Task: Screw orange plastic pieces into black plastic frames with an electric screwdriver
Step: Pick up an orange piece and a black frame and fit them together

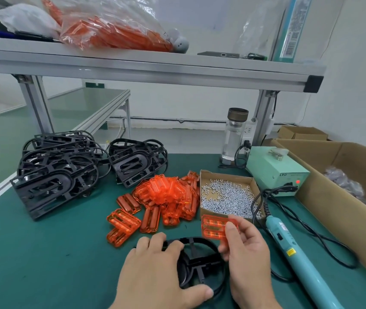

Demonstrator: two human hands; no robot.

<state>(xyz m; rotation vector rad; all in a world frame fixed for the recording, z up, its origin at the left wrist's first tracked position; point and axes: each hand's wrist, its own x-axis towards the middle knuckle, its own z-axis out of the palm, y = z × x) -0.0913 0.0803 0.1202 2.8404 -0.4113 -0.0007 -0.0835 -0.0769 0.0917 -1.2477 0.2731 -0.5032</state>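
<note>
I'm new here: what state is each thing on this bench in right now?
Left hand, holds the frame.
Frame, flat on the mat, no orange piece fitted.
Right hand, pinches an orange piece.
Screwdriver, lying on the mat, untouched.
Power box, red light on.
Screw box, open, holding screws.
Bottle, upright, capped.
Orange pile, loose heap.

A small factory assembly bench: green mat, aluminium-frame shelf, box of screws, stacked black frames.
</note>
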